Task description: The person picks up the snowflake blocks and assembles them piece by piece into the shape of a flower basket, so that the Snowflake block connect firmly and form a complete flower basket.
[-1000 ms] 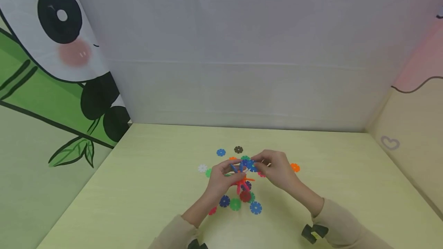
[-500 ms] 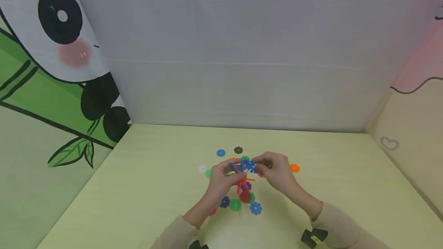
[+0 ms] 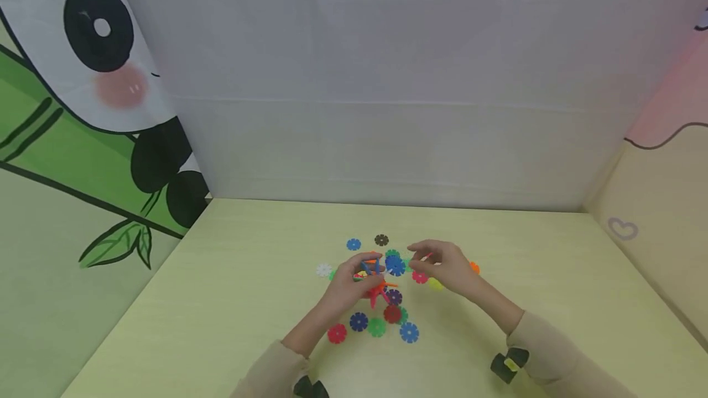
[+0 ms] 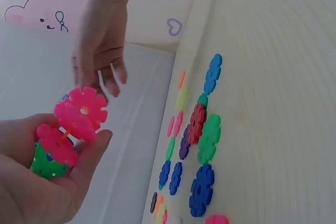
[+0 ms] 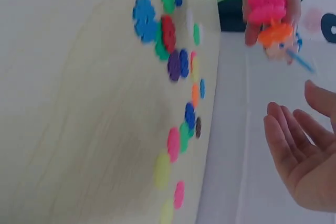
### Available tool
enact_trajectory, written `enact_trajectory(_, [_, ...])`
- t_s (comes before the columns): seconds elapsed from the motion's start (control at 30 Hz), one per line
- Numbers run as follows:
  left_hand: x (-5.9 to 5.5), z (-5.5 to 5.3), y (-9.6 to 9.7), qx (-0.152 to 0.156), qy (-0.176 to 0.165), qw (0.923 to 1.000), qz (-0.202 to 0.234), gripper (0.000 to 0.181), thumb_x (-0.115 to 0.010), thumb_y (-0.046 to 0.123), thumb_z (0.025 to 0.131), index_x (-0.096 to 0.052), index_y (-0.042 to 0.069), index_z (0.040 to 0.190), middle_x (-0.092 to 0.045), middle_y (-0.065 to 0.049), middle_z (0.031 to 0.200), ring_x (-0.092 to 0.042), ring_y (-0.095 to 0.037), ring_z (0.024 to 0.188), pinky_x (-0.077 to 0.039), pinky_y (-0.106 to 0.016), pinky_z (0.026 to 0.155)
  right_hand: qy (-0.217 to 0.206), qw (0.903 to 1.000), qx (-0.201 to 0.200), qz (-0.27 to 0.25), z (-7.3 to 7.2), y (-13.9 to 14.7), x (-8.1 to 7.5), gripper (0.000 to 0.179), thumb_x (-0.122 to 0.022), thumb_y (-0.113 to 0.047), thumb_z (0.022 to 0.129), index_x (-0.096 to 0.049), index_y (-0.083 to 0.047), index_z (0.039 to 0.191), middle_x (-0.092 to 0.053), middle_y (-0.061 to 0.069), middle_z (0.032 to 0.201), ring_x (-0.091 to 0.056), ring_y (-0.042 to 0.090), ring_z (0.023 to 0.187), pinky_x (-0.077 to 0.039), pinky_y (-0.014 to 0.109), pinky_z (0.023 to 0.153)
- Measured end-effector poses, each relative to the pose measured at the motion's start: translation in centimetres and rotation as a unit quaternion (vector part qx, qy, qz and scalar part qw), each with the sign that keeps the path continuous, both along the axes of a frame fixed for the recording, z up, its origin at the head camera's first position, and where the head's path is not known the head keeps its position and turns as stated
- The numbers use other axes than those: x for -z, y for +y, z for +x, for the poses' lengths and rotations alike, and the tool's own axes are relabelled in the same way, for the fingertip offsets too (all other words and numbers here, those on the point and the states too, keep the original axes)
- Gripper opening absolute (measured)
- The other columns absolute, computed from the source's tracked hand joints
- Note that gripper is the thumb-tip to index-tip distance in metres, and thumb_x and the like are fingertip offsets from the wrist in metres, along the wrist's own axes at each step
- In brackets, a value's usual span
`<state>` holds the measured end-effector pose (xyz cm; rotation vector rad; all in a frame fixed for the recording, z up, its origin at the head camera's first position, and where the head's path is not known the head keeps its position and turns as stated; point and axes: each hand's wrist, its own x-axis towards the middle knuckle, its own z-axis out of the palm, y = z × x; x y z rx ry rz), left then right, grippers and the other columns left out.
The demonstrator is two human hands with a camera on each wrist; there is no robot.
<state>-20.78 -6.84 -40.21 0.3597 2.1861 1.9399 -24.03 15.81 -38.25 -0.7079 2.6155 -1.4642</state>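
Observation:
My left hand (image 3: 348,284) holds a cluster of slotted plastic discs above the table. In the left wrist view, a pink disc (image 4: 81,113) stands on top, with another pink disc and a green disc (image 4: 47,161) near the palm. An orange disc (image 5: 275,34) and a blue disc (image 5: 300,60), seen edge-on, stick out of the cluster in the right wrist view. My right hand (image 3: 445,266) hovers to the right, its fingers loosely bent and apart from the cluster, with nothing between them.
Several loose slotted discs lie scattered on the pale yellow table (image 3: 249,300), among them a red disc (image 3: 392,314), a light blue disc (image 3: 409,332) and a brown disc (image 3: 381,240). A white backdrop (image 3: 387,140) rises behind the table's far edge.
My right hand has let go of the blue disc and drawn back slightly. My left hand has shifted a little left with the cluster, which has the blue disc on it.

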Motion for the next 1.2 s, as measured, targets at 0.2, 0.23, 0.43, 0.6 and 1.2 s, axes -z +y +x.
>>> enact_trajectory(0.2, [0.2,-0.1,-0.6,-0.002,-0.004,1.0000,-0.006,0.048,-0.068,0.020,0.082,-0.047,0.004,0.122,-0.057,-0.011,0.108,-0.059,-0.020,0.091,-0.054,-0.031,0.068,-0.023,0.9942,0.020,0.103,-3.1,4.2,3.3,0.027,-0.070,-0.007,0.077,-0.064,0.003,0.101,-0.063,0.009,0.089,-0.057,0.019,0.080,-0.049,0.025,0.065])
enact_trajectory(0.23, [0.2,-0.1,-0.6,-0.004,-0.006,0.9999,-0.009,0.049,-0.069,0.020,0.080,-0.048,0.004,0.121,-0.058,-0.010,0.107,-0.059,-0.020,0.090,-0.054,-0.030,0.068,-0.032,0.9930,0.009,0.114,-3.3,4.7,3.8,0.027,-0.071,-0.006,0.076,-0.064,0.004,0.100,-0.064,0.010,0.090,-0.057,0.019,0.080,-0.049,0.025,0.066])
enact_trajectory(0.43, [0.2,0.0,-0.7,-0.003,-0.006,1.0000,0.000,0.048,-0.071,0.017,0.078,-0.048,0.003,0.119,-0.058,-0.014,0.108,-0.062,-0.019,0.082,-0.054,-0.030,0.068,-0.048,0.9880,-0.039,0.142,-3.9,5.2,5.4,0.032,-0.075,-0.010,0.072,-0.065,0.003,0.100,-0.064,0.009,0.095,-0.057,0.020,0.084,-0.050,0.029,0.072])
enact_trajectory(0.6, [-0.1,0.2,-0.6,0.000,-0.006,0.9999,0.008,0.047,-0.070,0.017,0.079,-0.048,0.002,0.118,-0.058,-0.014,0.108,-0.061,-0.018,0.082,-0.054,-0.031,0.069,-0.046,0.9848,-0.023,0.166,-3.6,4.6,5.3,0.024,-0.074,-0.007,0.073,-0.066,-0.001,0.095,-0.061,0.004,0.091,-0.054,0.017,0.081,-0.049,0.031,0.072])
enact_trajectory(1.2, [-0.6,0.2,0.1,-0.017,-0.025,0.9989,0.036,0.052,-0.070,0.014,0.079,-0.045,-0.001,0.121,-0.059,-0.013,0.108,-0.061,-0.018,0.085,-0.054,-0.030,0.069,-0.041,0.9802,-0.033,0.191,-3.5,4.4,4.8,0.025,-0.074,-0.003,0.070,-0.059,-0.003,0.089,-0.056,0.001,0.082,-0.050,0.016,0.075,-0.047,0.029,0.068])
